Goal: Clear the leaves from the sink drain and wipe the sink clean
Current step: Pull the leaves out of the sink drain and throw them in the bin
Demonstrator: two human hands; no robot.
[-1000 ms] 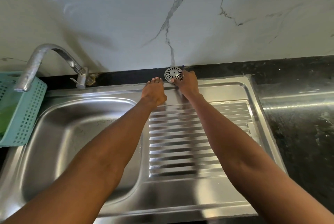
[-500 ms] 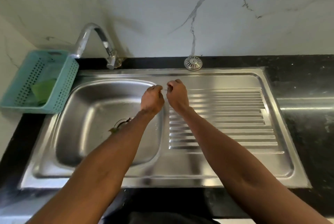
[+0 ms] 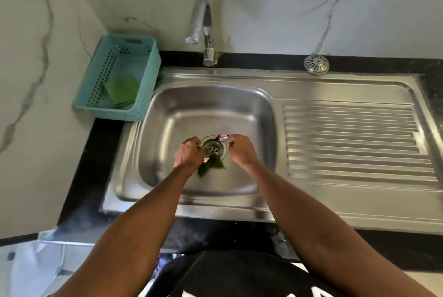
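Observation:
Green leaves (image 3: 211, 165) lie over the near edge of the drain (image 3: 213, 149) at the bottom of the steel sink basin (image 3: 167, 128). My left hand (image 3: 188, 154) is down at the drain's left side, with its fingers pinched on the leaves. My right hand (image 3: 239, 150) is at the drain's right rim with curled fingers. A small shiny blur sits at its fingertips and I cannot make it out. The round drain strainer cover (image 3: 316, 64) rests on the black counter behind the drainboard. A folded green cloth (image 3: 122, 90) lies in the teal basket (image 3: 146, 61).
The faucet (image 3: 203, 25) arches over the basin's back edge. The ribbed drainboard (image 3: 354, 143) extends to the right. The teal basket stands in the left corner against the marble wall. Black counter (image 3: 91, 152) borders the sink.
Both hands moved away from the strainer cover at the back, across the sink's rim and down into the basin to the drain. The left hand has closed on the leaves.

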